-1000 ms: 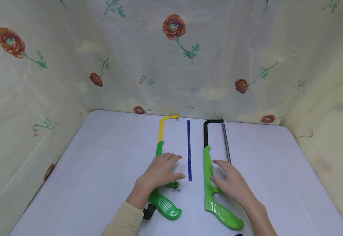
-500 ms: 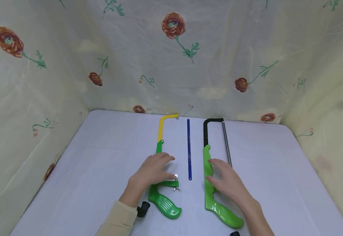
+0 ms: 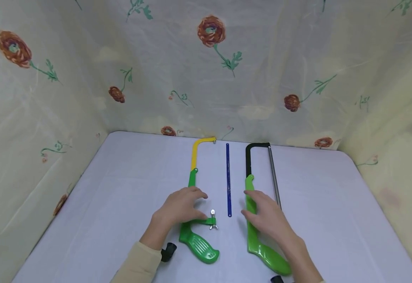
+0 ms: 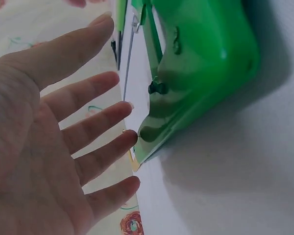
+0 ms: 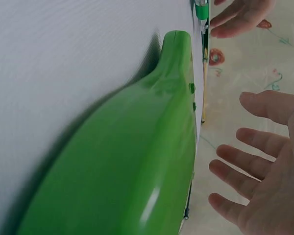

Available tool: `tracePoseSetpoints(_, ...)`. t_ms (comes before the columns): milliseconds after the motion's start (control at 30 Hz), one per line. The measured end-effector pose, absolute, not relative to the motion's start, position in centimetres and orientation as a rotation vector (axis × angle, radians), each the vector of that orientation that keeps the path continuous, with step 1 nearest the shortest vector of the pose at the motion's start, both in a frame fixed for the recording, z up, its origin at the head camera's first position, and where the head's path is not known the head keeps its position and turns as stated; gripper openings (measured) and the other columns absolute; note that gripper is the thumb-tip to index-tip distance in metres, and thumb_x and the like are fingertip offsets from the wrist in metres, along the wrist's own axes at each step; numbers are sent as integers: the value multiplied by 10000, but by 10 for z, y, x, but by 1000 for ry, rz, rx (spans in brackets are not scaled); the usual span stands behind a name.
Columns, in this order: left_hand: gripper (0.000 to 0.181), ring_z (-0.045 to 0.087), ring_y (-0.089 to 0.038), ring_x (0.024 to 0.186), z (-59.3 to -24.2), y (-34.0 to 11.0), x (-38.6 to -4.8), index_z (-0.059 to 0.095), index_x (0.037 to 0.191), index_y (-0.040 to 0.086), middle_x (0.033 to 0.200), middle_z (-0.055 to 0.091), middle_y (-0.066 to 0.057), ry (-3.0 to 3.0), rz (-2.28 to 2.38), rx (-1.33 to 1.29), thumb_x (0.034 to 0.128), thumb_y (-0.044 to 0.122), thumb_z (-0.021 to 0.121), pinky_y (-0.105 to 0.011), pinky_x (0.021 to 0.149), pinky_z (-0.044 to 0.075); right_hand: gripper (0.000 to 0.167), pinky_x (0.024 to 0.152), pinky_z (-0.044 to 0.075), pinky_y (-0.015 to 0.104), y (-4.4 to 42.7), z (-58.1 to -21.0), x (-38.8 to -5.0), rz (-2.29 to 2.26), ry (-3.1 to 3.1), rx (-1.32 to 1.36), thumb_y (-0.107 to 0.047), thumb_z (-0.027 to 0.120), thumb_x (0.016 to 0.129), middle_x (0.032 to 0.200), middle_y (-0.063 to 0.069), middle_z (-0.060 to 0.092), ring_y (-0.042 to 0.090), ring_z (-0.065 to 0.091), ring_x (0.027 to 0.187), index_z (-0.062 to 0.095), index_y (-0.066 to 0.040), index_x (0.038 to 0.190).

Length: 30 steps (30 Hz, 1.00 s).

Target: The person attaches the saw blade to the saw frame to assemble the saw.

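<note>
My left hand (image 3: 179, 206) hovers over the frame of a hacksaw with a yellow front (image 3: 193, 155) and green handle (image 3: 202, 248). No blade is fitted between that saw's ends; a wing nut (image 3: 213, 226) sits at its lower arm. To the right lies a loose blue hacksaw blade (image 3: 228, 181). Above the second hacksaw, with its black front (image 3: 248, 159) and light green handle (image 3: 271, 259), is my right hand (image 3: 269, 216). A grey metal strip (image 3: 274, 175) runs along this saw's right side. Both wrist views show loosely spread fingers, apart from the handles, holding nothing.
A pale cloth covers the table (image 3: 131, 169). Flower-patterned sheeting (image 3: 255, 78) rises behind it and at both sides. Small black pieces (image 3: 168, 251) show beside my wrists.
My left hand has shifted left, uncovering the green saw's lower arm and wing nut. My right hand has also drifted slightly left over the light green saw. The saws and blade stay in place.
</note>
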<state>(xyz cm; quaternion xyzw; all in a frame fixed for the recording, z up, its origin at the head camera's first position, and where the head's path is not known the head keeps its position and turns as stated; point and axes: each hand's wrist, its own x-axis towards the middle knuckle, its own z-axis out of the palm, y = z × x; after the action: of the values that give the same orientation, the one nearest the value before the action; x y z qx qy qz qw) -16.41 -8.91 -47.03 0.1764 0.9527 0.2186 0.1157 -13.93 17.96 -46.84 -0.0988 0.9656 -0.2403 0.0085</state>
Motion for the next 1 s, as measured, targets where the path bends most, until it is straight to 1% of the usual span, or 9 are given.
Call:
tracePoseSetpoints(200,505,571,-180,1202,-474,-91,-162,689,1234,256,1333,621,45,2830,595,531,777,421,826,-392,945,518,586,1078,409,597,172,-469,-142,-750,3023,-276,-300,693,900,1475,179,505,415,477,1348,513,-118,1427)
tracePoseSetpoints(467,471,565,-187,1203,-479,-93,-160,712,1183,267,1331,614,36,2872,548,586,758,425,840,-372,930,518,582,1101,386,596,161,-470,-144,-791,2975,-235,-302,680,901,1486,161,498,408,443,1382,509,-137,1433)
tracePoseSetpoints(600,451,548,-202,1241,-481,-93,-160,727,1154,275,1357,601,21,2882,540,595,748,428,848,-391,940,516,582,1118,366,595,155,-469,-144,-813,2955,-217,-302,676,899,1490,156,499,404,425,1400,513,-138,1433)
tracePoseSetpoints(700,417,520,-215,1292,-481,-92,-160,742,1119,286,1385,588,14,2892,526,607,743,430,851,-416,972,509,579,1120,366,593,150,-469,-145,-823,2951,-200,-292,680,893,1485,147,508,397,429,1400,520,-136,1427)
tracePoseSetpoints(833,352,505,-214,1308,-482,-91,-159,759,1052,297,1374,593,18,2901,489,633,741,434,852,-421,980,505,557,1102,393,581,143,-471,-146,-837,2937,-195,-266,686,894,1471,136,524,381,459,1382,536,-134,1413)
tracePoseSetpoints(1000,285,519,-191,1248,-482,-91,-156,766,983,300,1299,614,32,2899,464,655,745,430,854,-379,931,517,505,1070,442,546,134,-476,-148,-825,2921,-219,-253,707,901,1427,125,565,355,513,1339,577,-128,1373)
